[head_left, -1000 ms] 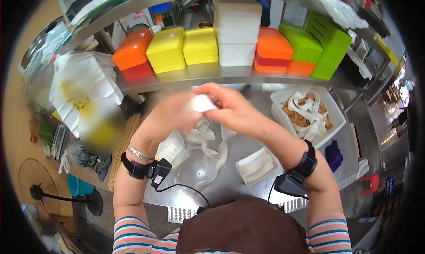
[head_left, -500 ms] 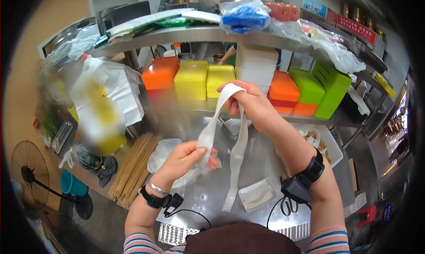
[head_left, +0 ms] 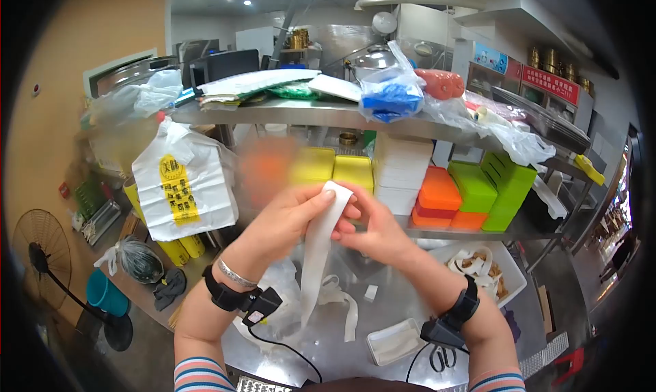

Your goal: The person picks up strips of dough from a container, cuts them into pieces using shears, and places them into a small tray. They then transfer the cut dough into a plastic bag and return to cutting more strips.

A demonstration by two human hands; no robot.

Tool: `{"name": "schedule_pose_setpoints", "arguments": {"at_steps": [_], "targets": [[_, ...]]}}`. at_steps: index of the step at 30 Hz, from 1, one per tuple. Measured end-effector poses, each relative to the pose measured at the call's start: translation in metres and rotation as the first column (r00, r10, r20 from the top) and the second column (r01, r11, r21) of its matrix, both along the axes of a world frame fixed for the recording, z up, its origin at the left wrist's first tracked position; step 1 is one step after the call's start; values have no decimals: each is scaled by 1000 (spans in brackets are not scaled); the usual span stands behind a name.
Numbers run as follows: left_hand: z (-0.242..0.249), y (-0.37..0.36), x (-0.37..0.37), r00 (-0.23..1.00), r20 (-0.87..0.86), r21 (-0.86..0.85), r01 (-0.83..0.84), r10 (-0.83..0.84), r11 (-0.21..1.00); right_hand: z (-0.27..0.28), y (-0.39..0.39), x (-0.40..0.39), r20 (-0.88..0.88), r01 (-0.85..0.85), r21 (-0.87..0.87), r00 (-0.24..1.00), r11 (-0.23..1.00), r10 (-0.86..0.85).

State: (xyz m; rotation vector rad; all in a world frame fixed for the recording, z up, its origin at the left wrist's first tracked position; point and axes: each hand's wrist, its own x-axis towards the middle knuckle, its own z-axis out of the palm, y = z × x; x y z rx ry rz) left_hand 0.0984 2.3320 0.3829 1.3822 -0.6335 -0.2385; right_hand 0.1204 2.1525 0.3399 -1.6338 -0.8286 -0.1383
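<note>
White strip: one, centre of frame, hanging downward, its upper end pinched in the left hand. Right hand: just beside that end, fingers curled; whether they grip it, cannot tell. Counter, lower centre: small white tray; scissors to its right. White tub, right of centre: pale strips inside.

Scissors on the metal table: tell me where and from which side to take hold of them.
The scissors are likely best gripped by their two loops, coming from the wearer's side of the metal table. The loops face the wearer and show uncovered, while the black wrist device hides the blades from view.
</note>
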Motion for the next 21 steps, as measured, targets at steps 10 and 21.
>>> {"name": "schedule_pose_setpoints", "arguments": {"at_steps": [10, 21], "targets": [[-39, -38, 3, 783, 342, -408, -373, 519, 833, 38, 15, 0, 83, 116, 26, 990, 993, -117], [-108, -38, -2, 895, -264, -318, 271, -359, 909, 4, -37, -10, 124, 320, -241, 947, 916, -298]]}}
